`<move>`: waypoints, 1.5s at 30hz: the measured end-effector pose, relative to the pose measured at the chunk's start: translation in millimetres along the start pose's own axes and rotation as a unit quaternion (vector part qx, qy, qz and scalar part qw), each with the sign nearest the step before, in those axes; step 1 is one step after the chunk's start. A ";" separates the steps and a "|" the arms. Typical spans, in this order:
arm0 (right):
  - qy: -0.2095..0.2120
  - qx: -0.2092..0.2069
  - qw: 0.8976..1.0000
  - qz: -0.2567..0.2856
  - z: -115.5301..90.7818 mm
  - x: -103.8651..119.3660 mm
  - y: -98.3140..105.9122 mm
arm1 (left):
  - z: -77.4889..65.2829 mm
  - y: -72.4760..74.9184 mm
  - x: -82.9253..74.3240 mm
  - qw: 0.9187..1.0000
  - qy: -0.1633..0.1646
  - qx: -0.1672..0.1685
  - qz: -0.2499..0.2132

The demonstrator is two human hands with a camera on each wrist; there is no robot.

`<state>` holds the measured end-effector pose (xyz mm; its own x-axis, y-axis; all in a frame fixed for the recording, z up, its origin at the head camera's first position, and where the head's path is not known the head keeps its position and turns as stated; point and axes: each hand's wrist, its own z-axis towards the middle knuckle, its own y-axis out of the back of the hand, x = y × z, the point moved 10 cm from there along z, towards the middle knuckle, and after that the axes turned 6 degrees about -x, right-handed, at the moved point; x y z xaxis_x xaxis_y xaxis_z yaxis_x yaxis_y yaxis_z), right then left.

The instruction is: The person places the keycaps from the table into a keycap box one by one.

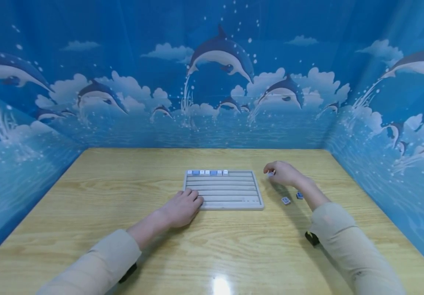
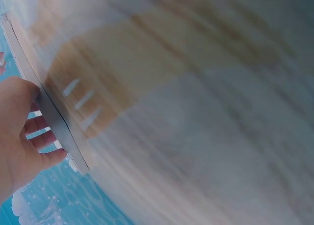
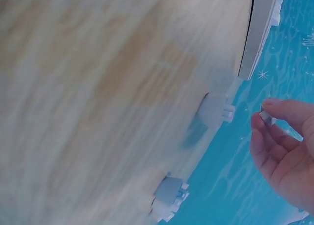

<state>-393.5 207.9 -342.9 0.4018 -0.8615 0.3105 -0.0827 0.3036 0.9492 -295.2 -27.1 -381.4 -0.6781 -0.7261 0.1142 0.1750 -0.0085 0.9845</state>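
A shallow pale tray (image 1: pixel 226 193) with long horizontal ridges lies flat on the table. Along its back row sit several small white and blue keycap-like pieces (image 1: pixel 213 173), starting from the left end. My left hand (image 1: pixel 184 208) grips the tray's front left corner; in the left wrist view, thumb and fingers curl about its edge. Right of the tray, my right hand (image 1: pixel 285 173) is raised and pinches one small pale keycap-like piece (image 3: pixel 267 118) between thumb and fingertips. The marking on that piece is too small to read.
On the wooden table (image 1: pixel 131 176), a pale loose piece (image 1: pixel 286 200) and a darker blue one (image 1: pixel 299 195) lie beneath my right forearm. Blue dolphin-print curtains (image 1: pixel 212 123) enclose the table at the back and both sides.
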 end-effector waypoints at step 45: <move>0.032 -0.007 0.998 0.050 63.7 66.5 -20.6 | -1.0 6.2 -2.9 0.999 -0.022 -0.037 -0.004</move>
<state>-423.1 118.4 -338.6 0.4489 -0.7991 0.4001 -0.1126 0.3935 0.9124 -291.5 -25.7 -375.8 -0.7107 -0.6942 0.1141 0.2203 -0.0655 0.9732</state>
